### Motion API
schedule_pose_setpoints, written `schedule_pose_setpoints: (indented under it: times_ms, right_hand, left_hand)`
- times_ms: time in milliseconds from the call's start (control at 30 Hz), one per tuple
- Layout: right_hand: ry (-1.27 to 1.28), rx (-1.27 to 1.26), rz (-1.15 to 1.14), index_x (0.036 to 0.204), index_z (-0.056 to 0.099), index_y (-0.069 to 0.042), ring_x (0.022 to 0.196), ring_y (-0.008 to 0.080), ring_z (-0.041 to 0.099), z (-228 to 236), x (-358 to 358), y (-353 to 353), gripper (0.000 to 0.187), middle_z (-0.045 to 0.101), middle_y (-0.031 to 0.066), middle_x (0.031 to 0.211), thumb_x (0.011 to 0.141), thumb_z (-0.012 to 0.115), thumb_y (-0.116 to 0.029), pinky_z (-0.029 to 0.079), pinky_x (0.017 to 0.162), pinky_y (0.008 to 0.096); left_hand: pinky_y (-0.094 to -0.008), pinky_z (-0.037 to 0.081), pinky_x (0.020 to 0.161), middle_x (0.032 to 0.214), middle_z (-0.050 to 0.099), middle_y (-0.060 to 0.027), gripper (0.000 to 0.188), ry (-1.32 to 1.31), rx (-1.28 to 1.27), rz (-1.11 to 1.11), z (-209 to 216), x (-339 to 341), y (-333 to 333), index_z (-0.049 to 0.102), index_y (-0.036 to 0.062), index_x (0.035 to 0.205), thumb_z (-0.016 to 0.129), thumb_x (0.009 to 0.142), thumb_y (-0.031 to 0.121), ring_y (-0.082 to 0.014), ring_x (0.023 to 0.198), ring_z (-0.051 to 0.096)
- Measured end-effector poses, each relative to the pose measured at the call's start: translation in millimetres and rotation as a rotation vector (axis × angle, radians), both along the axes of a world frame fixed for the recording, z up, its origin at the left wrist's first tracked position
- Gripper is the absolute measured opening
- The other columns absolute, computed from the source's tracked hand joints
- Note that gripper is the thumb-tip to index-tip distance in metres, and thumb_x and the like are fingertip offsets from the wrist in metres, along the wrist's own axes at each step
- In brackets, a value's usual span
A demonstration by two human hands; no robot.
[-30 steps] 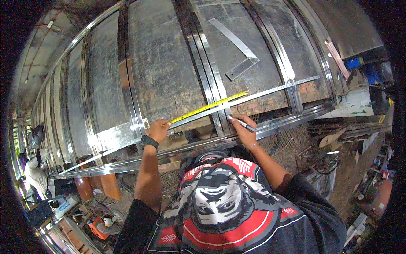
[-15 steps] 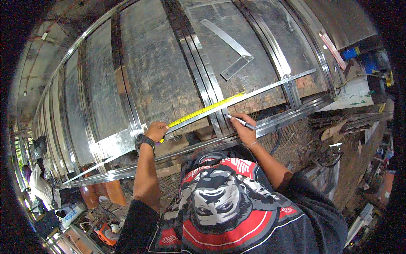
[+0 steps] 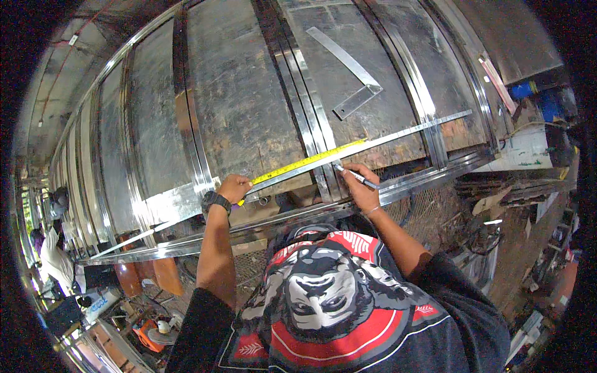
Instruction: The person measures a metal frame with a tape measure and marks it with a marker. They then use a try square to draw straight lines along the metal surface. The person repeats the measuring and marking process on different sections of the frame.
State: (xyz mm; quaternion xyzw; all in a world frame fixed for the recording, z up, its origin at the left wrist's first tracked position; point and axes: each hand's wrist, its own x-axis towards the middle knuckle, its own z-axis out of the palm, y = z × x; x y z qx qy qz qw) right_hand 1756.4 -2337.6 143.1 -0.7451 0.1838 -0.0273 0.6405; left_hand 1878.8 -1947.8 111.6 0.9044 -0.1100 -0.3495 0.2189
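My left hand, with a black watch at the wrist, pinches the near end of a yellow tape measure. Its blade lies stretched to the right along a long thin metal strip, which crosses several shiny metal bars at a slant. In my right hand is a black-and-white marker pen. The pen's tip points up-left to a paired metal bar, just below the strip; whether it touches I cannot tell. Beyond the tape, an L-shaped steel square rests on the dark, worn board.
A shiny metal rail runs along the near edge, close to my body. Offcuts and a blue container are at the far right. Below on the left lies clutter with an orange tool. A person in pale clothing is at the far left.
The whole scene has shifted slightly rightward in view. Both hands keep nearly the same places on the tape and at the bar; the marker has tilted a little.
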Motion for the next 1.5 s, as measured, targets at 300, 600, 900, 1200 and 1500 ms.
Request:
schedule_pose_setpoints:
  times_ms: [300, 600, 900, 1200, 1500]
  right_hand:
    - [-0.170, -0.057, 0.053, 0.110, 0.070, -0.002, 0.079, 0.0065, 0.061, -14, 8, 8, 0.019, 0.070, 0.0010, 0.091, 0.093, 0.070, -0.011, 0.051, 0.072, 0.0249]
    - [-0.140, -0.031, 0.066, 0.112, 0.068, -0.001, 0.079, 0.0070, 0.061, -11, 2, 16, 0.022, 0.070, 0.0025, 0.090, 0.094, 0.068, -0.014, 0.050, 0.071, 0.0258]
    - [-0.080, -0.130, -0.062, 0.113, 0.069, -0.002, 0.080, 0.0085, 0.059, -8, -1, 21, 0.022, 0.068, 0.0030, 0.090, 0.094, 0.068, -0.013, 0.050, 0.072, 0.0269]
    - [-0.177, -0.141, -0.074, 0.111, 0.068, 0.000, 0.084, 0.0100, 0.061, -12, -2, 46, 0.021, 0.070, 0.0059, 0.097, 0.094, 0.068, -0.012, 0.050, 0.076, 0.0268]
    - [-0.215, -0.135, -0.135, 0.109, 0.068, 0.001, 0.084, 0.0100, 0.061, -20, -3, 54, 0.020, 0.070, 0.0061, 0.094, 0.094, 0.067, -0.011, 0.050, 0.077, 0.0275]
  left_hand:
    - [-0.0394, 0.054, 0.069, 0.079, 0.072, -0.0159, 0.028, 0.000, -0.064, 0.123, -1, -7, -5, 0.076, 0.0042, 0.101, 0.067, 0.089, 0.028, -0.0251, 0.071, 0.069]
    - [-0.0414, 0.052, 0.072, 0.081, 0.070, -0.0150, 0.029, 0.085, -0.017, 0.168, 5, -5, -6, 0.075, 0.0036, 0.100, 0.066, 0.091, 0.029, -0.0238, 0.075, 0.067]
    - [-0.0405, 0.053, 0.072, 0.084, 0.071, -0.0177, 0.029, 0.044, -0.085, 0.142, -5, -6, -4, 0.076, 0.0031, 0.099, 0.067, 0.090, 0.029, -0.0271, 0.076, 0.067]
    - [-0.0418, 0.054, 0.079, 0.088, 0.073, -0.0212, 0.029, 0.008, -0.090, 0.124, -10, -3, -6, 0.076, 0.0008, 0.098, 0.072, 0.086, 0.027, -0.0340, 0.084, 0.071]
    - [-0.0423, 0.054, 0.080, 0.092, 0.074, -0.0211, 0.032, -0.026, -0.111, 0.131, -31, -4, 3, 0.077, 0.0020, 0.101, 0.071, 0.085, 0.029, -0.0347, 0.086, 0.071]
